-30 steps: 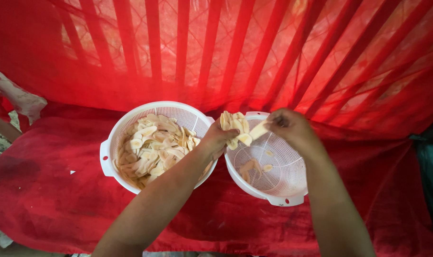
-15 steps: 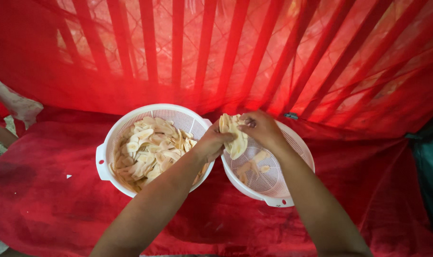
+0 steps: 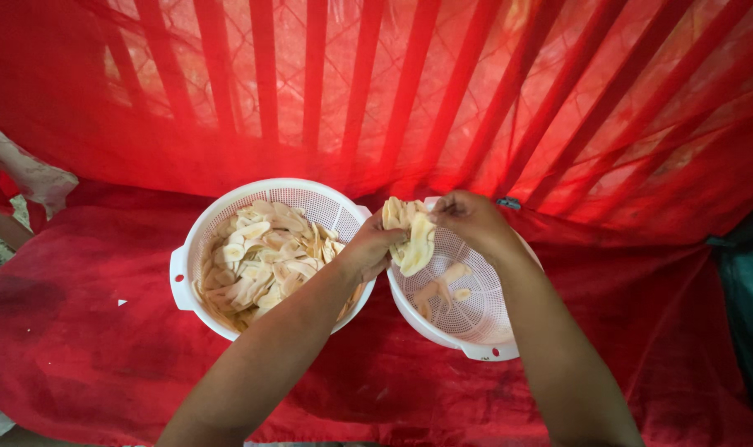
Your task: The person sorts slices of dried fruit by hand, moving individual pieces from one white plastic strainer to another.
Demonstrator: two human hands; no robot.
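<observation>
My forearms come up from the bottom of the view toward two white perforated baskets set side by side on a red cloth (image 3: 103, 364), which covers the surface under them.

My left hand (image 3: 368, 248) hangs over the gap where the two rims nearly touch, its grip closed on the lower edge of a clump of pale slices (image 3: 411, 236). My right hand (image 3: 471, 222) meets it from the other side, fingers pinched shut on the top of the same clump, so the pale slices are held between both hands, in the air just above the near rim of the right basket (image 3: 492, 352). Holding them there means anything that slips falls into that basket, I judge, not onto the cloth.

The right basket is nearly bare: only a few slices (image 3: 442, 285) lie on its mesh floor. The left basket (image 3: 182, 277) is well filled with a heap of slices (image 3: 264, 257), thin, curved and cream-coloured, lying loosely over one another.

Beyond the baskets a red mesh curtain (image 3: 376, 91) hangs with darker stripes fanning upward and light glowing through it. At the far left edge a bit of patterned pale cloth (image 3: 20, 170) shows.
</observation>
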